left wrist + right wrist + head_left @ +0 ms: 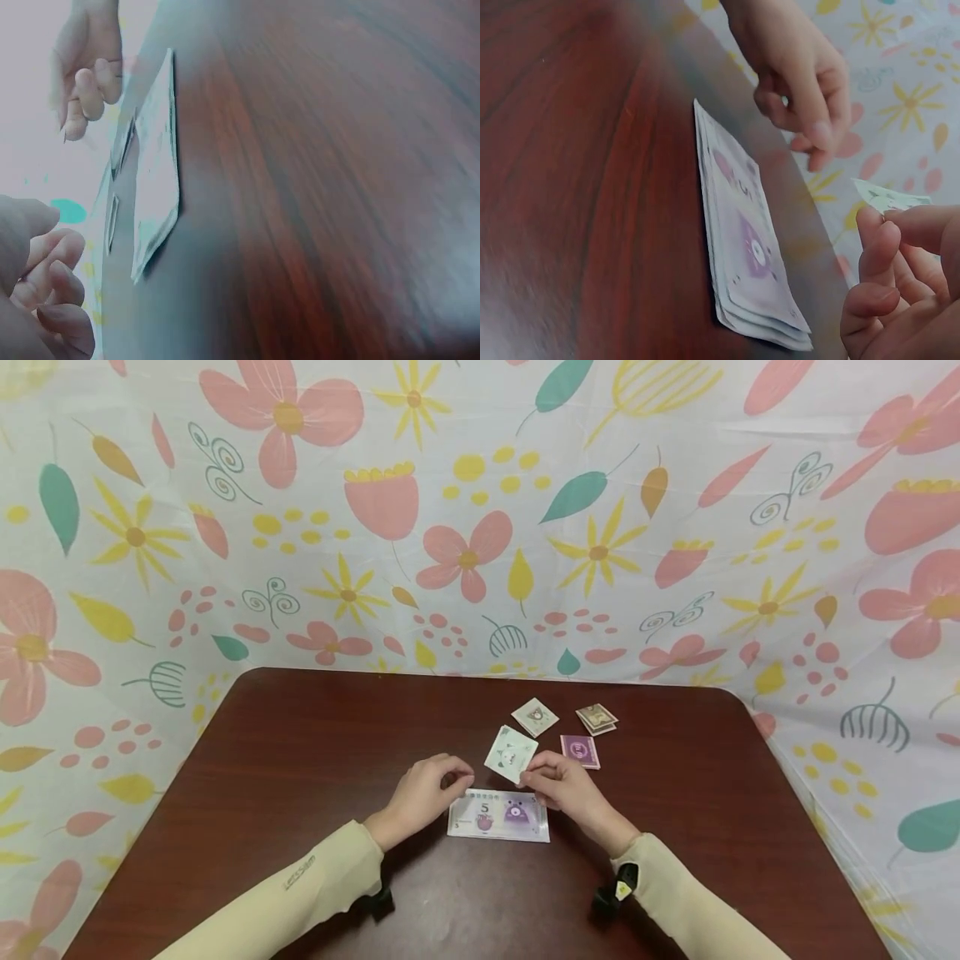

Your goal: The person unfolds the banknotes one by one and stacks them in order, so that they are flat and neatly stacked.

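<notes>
My right hand [564, 787] pinches the corner of a pale green folded play banknote [510, 753] with a cartoon animal on it. In the right wrist view, thumb and forefinger grip that folded note [891, 198] above the table. Below lies a stack of flat purple play banknotes [498, 828] marked 5, its layered edges showing in the right wrist view. At the stack's upper left corner hovers my left hand [426, 789], fingers loosely curled and holding nothing. Its thumb and forefinger tips stand apart.
Beyond the right hand lie several folded notes: a whitish one [536, 717], a brown one [597, 718] and a purple one [581, 751]. The dark wooden table [315, 735] meets a floral cloth [465, 635] at its back edge.
</notes>
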A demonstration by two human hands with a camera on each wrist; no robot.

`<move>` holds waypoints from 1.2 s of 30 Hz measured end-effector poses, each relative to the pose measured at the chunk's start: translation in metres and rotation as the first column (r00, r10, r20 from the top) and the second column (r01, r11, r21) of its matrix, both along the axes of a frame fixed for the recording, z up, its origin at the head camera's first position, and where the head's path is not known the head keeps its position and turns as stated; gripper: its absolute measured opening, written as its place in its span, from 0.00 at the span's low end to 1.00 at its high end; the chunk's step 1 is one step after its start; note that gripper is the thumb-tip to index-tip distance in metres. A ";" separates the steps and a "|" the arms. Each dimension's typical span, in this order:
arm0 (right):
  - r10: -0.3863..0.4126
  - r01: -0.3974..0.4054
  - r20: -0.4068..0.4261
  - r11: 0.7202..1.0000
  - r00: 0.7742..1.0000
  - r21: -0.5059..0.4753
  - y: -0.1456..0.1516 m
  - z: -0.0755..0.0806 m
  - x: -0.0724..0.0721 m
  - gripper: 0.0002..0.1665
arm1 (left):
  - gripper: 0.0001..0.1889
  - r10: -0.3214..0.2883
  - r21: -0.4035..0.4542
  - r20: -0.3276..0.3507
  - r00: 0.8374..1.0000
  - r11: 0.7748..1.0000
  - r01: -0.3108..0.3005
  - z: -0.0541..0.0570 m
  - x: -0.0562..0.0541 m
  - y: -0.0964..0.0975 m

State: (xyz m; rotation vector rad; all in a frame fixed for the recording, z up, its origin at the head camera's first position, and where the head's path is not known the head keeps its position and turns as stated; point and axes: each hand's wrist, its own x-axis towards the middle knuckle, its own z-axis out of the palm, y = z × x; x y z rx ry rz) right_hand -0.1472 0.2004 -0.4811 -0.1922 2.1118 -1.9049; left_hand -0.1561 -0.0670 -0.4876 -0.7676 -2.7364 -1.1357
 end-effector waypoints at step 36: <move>-0.100 0.267 -0.442 0.905 0.891 0.332 -0.011 0.002 -0.007 0.16 | 0.06 -0.018 0.261 0.090 0.996 0.965 -0.006 0.004 -0.010 0.017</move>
